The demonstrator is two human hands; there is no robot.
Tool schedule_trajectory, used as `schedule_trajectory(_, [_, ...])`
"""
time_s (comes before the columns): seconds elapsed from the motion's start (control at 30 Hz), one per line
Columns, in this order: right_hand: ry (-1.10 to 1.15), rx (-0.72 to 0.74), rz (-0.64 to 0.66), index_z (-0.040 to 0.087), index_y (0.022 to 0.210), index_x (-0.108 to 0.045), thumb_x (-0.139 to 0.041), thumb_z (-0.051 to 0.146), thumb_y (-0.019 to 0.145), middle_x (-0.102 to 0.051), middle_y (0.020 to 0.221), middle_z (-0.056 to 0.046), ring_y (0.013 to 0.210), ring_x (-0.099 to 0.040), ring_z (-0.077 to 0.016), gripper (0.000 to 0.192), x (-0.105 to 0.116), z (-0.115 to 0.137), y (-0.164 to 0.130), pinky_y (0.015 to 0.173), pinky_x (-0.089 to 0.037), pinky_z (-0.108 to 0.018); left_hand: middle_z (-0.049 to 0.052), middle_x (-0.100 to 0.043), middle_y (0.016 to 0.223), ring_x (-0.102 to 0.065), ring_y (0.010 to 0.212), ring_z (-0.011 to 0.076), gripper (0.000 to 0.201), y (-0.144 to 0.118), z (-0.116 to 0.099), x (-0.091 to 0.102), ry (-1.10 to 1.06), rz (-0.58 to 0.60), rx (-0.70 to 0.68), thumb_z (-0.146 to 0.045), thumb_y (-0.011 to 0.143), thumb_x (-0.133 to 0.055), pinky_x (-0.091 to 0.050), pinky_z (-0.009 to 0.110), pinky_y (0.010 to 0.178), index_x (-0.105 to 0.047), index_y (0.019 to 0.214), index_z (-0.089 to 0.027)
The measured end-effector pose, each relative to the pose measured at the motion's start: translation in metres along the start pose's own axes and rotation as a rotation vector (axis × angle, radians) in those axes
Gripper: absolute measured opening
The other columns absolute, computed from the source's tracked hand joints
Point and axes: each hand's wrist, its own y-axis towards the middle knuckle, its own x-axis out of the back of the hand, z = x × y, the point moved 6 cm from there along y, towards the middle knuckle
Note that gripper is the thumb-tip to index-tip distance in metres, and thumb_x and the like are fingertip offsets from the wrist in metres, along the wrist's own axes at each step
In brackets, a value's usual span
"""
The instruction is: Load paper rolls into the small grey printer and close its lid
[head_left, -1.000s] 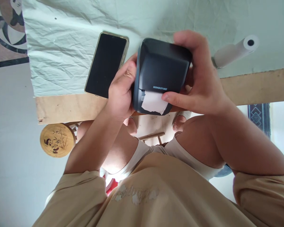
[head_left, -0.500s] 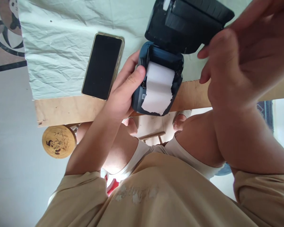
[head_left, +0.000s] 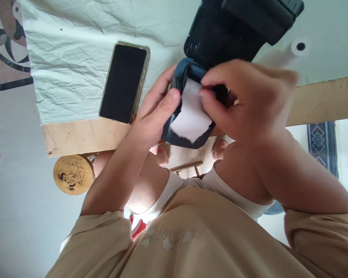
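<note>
A small dark label printer (head_left: 179, 139) sits at the near edge of the table, its lid (head_left: 237, 27) swung open and up. A white paper roll (head_left: 190, 116) lies inside, with a torn strip hanging over the front. My left hand (head_left: 152, 116) grips the printer's left side, thumb at the roll's edge. My right hand (head_left: 246, 100) reaches into the open printer, thumb and forefinger pinched on the paper roll.
A black phone (head_left: 123, 83) lies face up on the pale cloth (head_left: 75, 58), left of the printer. A spare white paper roll (head_left: 292, 50) lies at the right. The wooden table edge (head_left: 75, 135) runs across; a round bamboo stool (head_left: 74, 174) stands below. My knees are under the table.
The printer's lid was shut a second ago and has been flipped open. My right hand lifted away, then came back down onto the paper roll inside.
</note>
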Motion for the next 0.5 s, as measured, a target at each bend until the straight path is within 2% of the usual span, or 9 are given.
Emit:
schedule_trajectory(0.1, [-0.128, -0.155, 0.26, 0.027, 0.085, -0.065, -0.054, 0.038, 0.09, -0.072, 0.085, 0.005, 0.069, -0.062, -0.0149, 0.017, -0.01, -0.001, -0.001, 0.056, -0.031, -0.033, 0.01, -0.069, 0.118, -0.064, 0.117, 0.0307, 0.048, 0.001, 0.006, 0.002, 0.009, 0.019, -0.006, -0.056, 0.095, -0.052, -0.052, 0.036, 0.095, -0.068, 0.125, -0.022])
schedule_trajectory(0.23, [-0.19, -0.216, 0.4, 0.028, 0.093, -0.062, -0.061, 0.045, 0.083, -0.068, 0.077, 0.002, 0.06, -0.054, -0.017, 0.02, -0.01, -0.001, -0.001, 0.053, -0.022, -0.033, 0.01, -0.069, 0.121, -0.062, 0.121, 0.0297, 0.055, 0.0, 0.007, 0.0, 0.036, -0.016, -0.035, -0.06, 0.094, -0.051, -0.051, 0.036, 0.1, -0.066, 0.132, -0.022])
schedule_trajectory(0.3, [-0.145, -0.226, 0.411, 0.028, 0.098, -0.06, -0.064, 0.044, 0.081, -0.068, 0.08, 0.002, 0.058, -0.051, -0.0154, 0.024, -0.009, -0.003, -0.001, 0.053, -0.023, -0.032, 0.009, -0.069, 0.12, -0.062, 0.123, 0.0277, 0.053, -0.002, 0.007, -0.004, 0.057, -0.018, -0.014, -0.058, 0.095, -0.053, -0.051, 0.034, 0.102, -0.067, 0.131, -0.022])
schedule_trajectory(0.37, [-0.014, -0.214, 0.372, 0.026, 0.098, -0.058, -0.068, 0.038, 0.077, -0.069, 0.088, 0.004, 0.057, -0.05, -0.0114, 0.026, -0.008, -0.003, -0.001, 0.054, -0.03, -0.031, 0.007, -0.07, 0.113, -0.064, 0.12, 0.0246, 0.046, -0.003, 0.005, -0.006, 0.053, -0.03, 0.009, -0.054, 0.096, -0.055, -0.051, 0.033, 0.103, -0.069, 0.126, -0.022])
schedule_trajectory(0.43, [0.191, -0.179, 0.302, 0.023, 0.094, -0.056, -0.071, 0.03, 0.073, -0.067, 0.089, 0.004, 0.054, -0.047, -0.0063, 0.027, -0.003, -0.003, -0.002, 0.054, -0.035, -0.028, 0.006, -0.069, 0.102, -0.068, 0.111, 0.0217, 0.042, -0.003, 0.003, -0.007, 0.02, -0.06, 0.015, -0.053, 0.097, -0.054, -0.051, 0.031, 0.102, -0.07, 0.121, -0.022])
schedule_trajectory(0.5, [0.425, -0.141, 0.215, 0.021, 0.094, -0.055, -0.073, 0.029, 0.075, -0.065, 0.09, 0.003, 0.053, -0.045, -0.0025, 0.027, 0.004, -0.006, -0.004, 0.05, -0.035, -0.025, 0.005, -0.067, 0.095, -0.069, 0.102, 0.0194, 0.041, -0.002, 0.001, -0.006, -0.017, -0.089, 0.02, -0.052, 0.098, -0.054, -0.051, 0.031, 0.1, -0.071, 0.118, -0.019])
